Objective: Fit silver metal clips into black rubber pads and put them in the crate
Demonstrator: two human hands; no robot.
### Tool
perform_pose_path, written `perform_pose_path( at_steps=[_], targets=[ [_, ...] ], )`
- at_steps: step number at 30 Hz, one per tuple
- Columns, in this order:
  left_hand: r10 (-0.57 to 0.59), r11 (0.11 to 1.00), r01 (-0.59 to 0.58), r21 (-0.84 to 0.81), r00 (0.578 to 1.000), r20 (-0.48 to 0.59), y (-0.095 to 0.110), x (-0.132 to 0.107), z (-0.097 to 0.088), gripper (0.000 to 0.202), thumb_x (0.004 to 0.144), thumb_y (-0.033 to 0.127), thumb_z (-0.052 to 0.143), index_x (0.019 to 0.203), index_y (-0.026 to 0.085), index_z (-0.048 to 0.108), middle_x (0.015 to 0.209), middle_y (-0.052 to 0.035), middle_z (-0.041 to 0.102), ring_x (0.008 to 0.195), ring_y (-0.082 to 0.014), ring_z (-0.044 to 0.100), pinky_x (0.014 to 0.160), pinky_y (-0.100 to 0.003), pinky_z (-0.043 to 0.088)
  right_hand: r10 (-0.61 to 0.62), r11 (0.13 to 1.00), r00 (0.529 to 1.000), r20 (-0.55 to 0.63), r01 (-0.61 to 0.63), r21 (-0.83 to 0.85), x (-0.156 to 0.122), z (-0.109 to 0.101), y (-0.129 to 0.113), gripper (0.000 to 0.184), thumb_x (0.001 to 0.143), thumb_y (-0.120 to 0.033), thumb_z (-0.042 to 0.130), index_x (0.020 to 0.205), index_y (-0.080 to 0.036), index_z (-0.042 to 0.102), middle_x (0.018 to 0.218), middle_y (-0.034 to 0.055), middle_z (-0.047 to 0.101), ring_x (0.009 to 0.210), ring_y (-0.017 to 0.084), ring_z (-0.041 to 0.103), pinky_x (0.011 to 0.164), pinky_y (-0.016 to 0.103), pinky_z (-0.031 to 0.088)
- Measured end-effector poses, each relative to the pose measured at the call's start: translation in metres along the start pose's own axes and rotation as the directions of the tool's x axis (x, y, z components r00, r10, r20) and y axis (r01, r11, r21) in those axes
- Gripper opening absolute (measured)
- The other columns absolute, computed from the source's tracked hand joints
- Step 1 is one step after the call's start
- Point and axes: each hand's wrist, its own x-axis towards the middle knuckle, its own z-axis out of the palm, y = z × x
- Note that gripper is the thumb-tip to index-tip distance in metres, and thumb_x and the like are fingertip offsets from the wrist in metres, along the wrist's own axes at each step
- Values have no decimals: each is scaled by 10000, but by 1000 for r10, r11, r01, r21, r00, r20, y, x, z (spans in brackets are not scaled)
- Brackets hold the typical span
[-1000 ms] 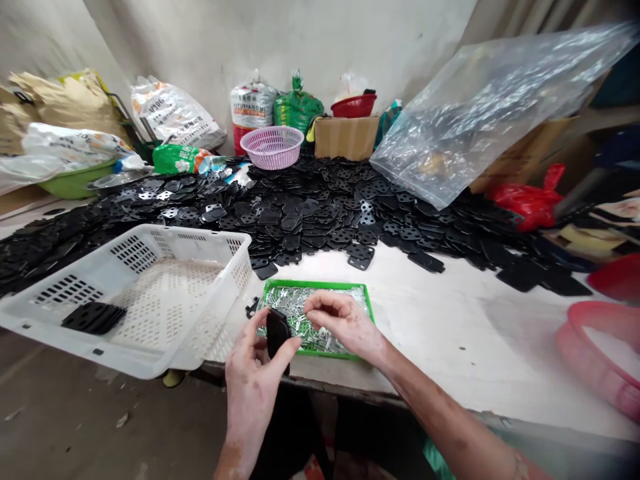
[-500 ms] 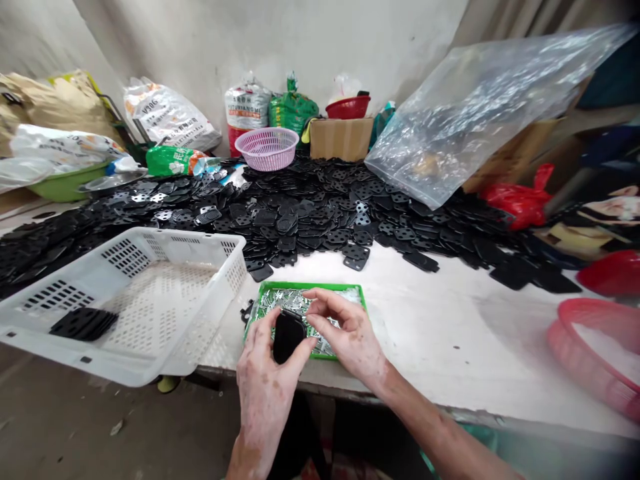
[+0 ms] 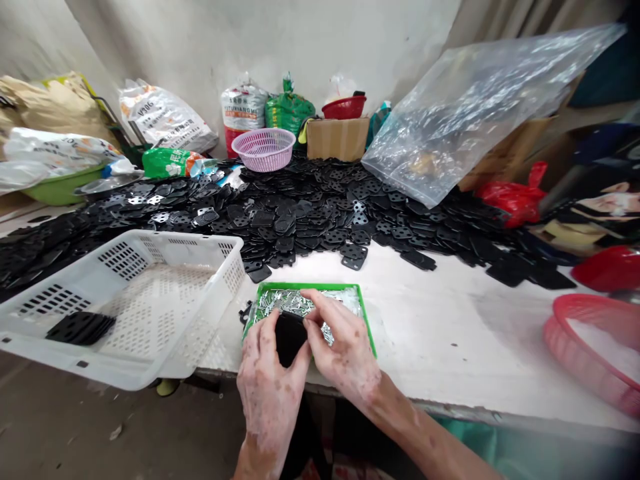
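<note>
My left hand point(image 3: 267, 383) grips a small black plastic plate point(image 3: 290, 337) at the table's near edge. My right hand point(image 3: 340, 347) presses against the same plate from the right, fingers pinched on its upper edge; whether it holds a metal piece I cannot make out. Both hands hover over a green tray point(image 3: 364, 313) full of small silvery metal pieces point(image 3: 283, 301). A big heap of black plates point(image 3: 320, 213) covers the back of the table. To the left a white perforated basket point(image 3: 145, 300) hangs over the table edge with a few black plates point(image 3: 80, 327) inside.
A pink basket point(image 3: 263, 148), sacks and a cardboard box point(image 3: 336, 137) stand at the back wall. A large clear plastic bag point(image 3: 475, 113) lies at the right, a red bag point(image 3: 510, 200) beside it. Red bowls point(image 3: 595, 347) sit at the right edge.
My right hand has come down from the tray's metal pieces onto the black plate, closing against my left hand. The plate has turned from edge-on to face-up.
</note>
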Motion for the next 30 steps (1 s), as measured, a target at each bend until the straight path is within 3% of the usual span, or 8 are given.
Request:
perform_pose_path(
  at_steps=[3, 6, 10, 14, 17, 20, 25, 30],
  targets=[
    [7, 1000, -7, 20, 1000, -6, -2, -2, -1, 555, 827, 413, 668, 1297, 149, 533, 1198, -191, 615, 1124, -343, 585, 923, -439, 453, 148, 973, 988, 46, -154, 172, 3, 0, 0, 408, 845, -108, 544, 1233, -213, 614, 814, 30, 650, 802, 179, 619, 805, 309, 509],
    [11, 999, -11, -30, 1000, 2, -2, -3, -6, 584, 802, 404, 707, 1302, 163, 525, 1200, -169, 610, 1116, -324, 591, 917, -419, 467, 344, 769, 898, 274, -437, 466, 10, -4, 5, 373, 754, -155, 675, 1122, -217, 662, 761, -12, 616, 677, 140, 584, 637, 255, 505],
    [-125, 960, 140, -240, 989, 78, 4, 1, -19, 574, 765, 378, 748, 1281, 210, 560, 1195, -128, 631, 1098, -308, 606, 915, -414, 487, 354, 563, 810, 467, -584, 586, 22, -9, 5, 337, 677, -215, 788, 1001, -195, 700, 871, 14, 664, 769, 151, 616, 677, 251, 509],
    [-296, 614, 407, -676, 913, 281, 7, 16, -41, 544, 733, 350, 776, 1246, 260, 619, 1220, -86, 668, 1059, -281, 648, 855, -356, 539, 223, 628, 791, 570, -564, 537, 44, -8, -21, 339, 725, -263, 769, 1056, -213, 719, 922, 24, 690, 842, 166, 632, 757, 269, 507],
    [-361, 317, 390, -864, 892, 270, 1, 30, -64, 516, 689, 346, 809, 1177, 243, 679, 1181, -85, 703, 1088, -290, 648, 911, -363, 531, 125, 731, 796, 592, -477, 488, 63, 2, -45, 329, 744, -241, 725, 1073, -225, 729, 926, 14, 684, 762, 134, 608, 662, 229, 494],
    [-447, 144, 406, -903, 841, 306, -13, 42, -89, 466, 712, 400, 787, 1132, 214, 707, 1130, -109, 723, 1105, -317, 641, 933, -422, 526, 117, 797, 780, 615, -443, 410, 80, 25, -57, 354, 756, -250, 698, 1108, -207, 713, 985, 35, 682, 720, 125, 599, 565, 206, 482],
    [-517, 31, 410, -911, 787, 337, -41, 55, -125, 408, 781, 435, 725, 1095, 174, 727, 1123, -124, 725, 1115, -301, 637, 919, -379, 539, 33, 745, 536, 844, -576, 337, 101, 77, -63, 229, 760, -335, 688, 901, -160, 732, 721, 13, 648, 576, 105, 576, 451, 176, 461],
    [-557, 37, 355, -934, 784, 275, -68, 71, -152, 395, 790, 437, 719, 1074, 163, 736, 1128, -120, 722, 1071, -274, 650, 833, -322, 567, -20, 643, 409, 912, -693, 325, 122, 119, -84, 225, 698, -333, 753, 797, -141, 691, 706, 13, 634, 550, 103, 596, 461, 193, 512]
  ],
)
